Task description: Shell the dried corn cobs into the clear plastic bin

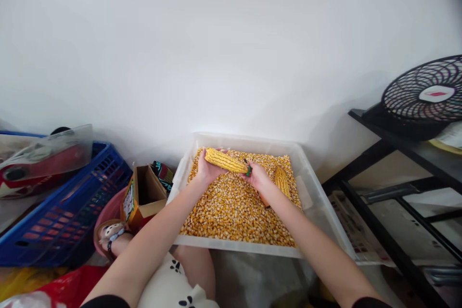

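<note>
My left hand (209,168) is closed round the left end of a yellow corn cob (225,160), which still bears its kernels and lies slantwise above the bin. At the cob's right end, my right hand (258,175) grips a small tool with a green head (249,171); its handle is mostly hidden by the fingers. Below both hands, a translucent plastic bin (238,245) holds a thick layer of loose corn kernels (224,211). Another corn cob (282,181) rests on the kernels right of my right hand. An orange piece (264,199) shows partly behind my right wrist.
On the left stand a blue plastic basket (72,211) with a red item in it and an open cardboard box (144,202) beside a pink basin (111,211). A black fan (429,89) sits on a black metal frame (382,139) at the right. A white wall rises behind the bin.
</note>
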Available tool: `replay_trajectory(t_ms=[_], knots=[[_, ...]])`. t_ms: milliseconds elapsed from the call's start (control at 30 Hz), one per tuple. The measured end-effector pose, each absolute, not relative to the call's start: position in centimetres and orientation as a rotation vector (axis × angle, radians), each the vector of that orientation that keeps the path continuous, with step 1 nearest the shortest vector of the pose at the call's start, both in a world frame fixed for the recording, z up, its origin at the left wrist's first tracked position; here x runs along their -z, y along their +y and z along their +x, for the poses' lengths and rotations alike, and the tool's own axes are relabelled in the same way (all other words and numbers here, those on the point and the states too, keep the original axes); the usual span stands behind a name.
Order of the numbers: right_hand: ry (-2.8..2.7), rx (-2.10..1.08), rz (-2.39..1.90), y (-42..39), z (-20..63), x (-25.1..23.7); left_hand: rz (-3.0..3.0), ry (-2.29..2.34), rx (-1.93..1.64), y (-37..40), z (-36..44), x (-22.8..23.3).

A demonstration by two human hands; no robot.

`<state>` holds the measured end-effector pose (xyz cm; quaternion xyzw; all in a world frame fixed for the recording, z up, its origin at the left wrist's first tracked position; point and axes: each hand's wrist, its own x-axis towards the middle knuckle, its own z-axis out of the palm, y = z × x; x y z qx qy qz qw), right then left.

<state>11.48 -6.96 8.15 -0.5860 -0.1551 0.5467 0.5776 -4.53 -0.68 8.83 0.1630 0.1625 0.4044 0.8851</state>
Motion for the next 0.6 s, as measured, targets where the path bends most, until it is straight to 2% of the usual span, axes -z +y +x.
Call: replay_trajectory(t_ms=[133, 300, 467, 600], knots=[[-0.233, -1.096, -1.265, -6.8, 13.6, -9.0, 0.491, 0.36, -0.567, -1.3, -4.4, -9.1], [-0.388, -1.021, -1.222, -7.1, 14.0, -9.5, 0.721, 0.491, -0.284, -2.7, -3.5, -8.9], [-0.744, -1.11, -1.368, -7.7, 12.6, -10.1, 0.787, 0.692, -0.218, -3.6, -3.0, -8.5], [-1.049, -0.947, -1.599, -8.0, 12.8, -10.3, 0.706, 0.682, -0.327, -3.3, -3.4, -8.4]])
